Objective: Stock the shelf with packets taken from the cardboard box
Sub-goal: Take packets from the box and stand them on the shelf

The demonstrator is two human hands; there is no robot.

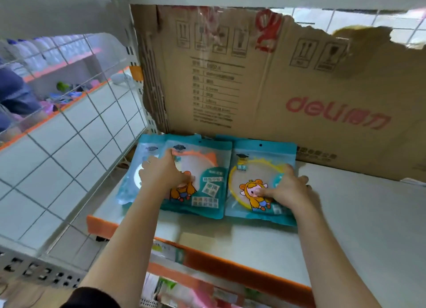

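Stocking looks barely begun: the shelf holds three packets lying flat at its left end, the rest bare. The left hand presses flat on the orange packet, which overlaps a third packet. The right hand lies spread on the yellow packet. Cardboard stands behind; whether it holds more packets cannot be seen

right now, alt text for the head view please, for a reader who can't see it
Two bare hands rest on teal packets lying on a white shelf: the left hand on an orange-ringed packet, the right hand on a yellow-ringed packet. A torn cardboard box stands behind them.
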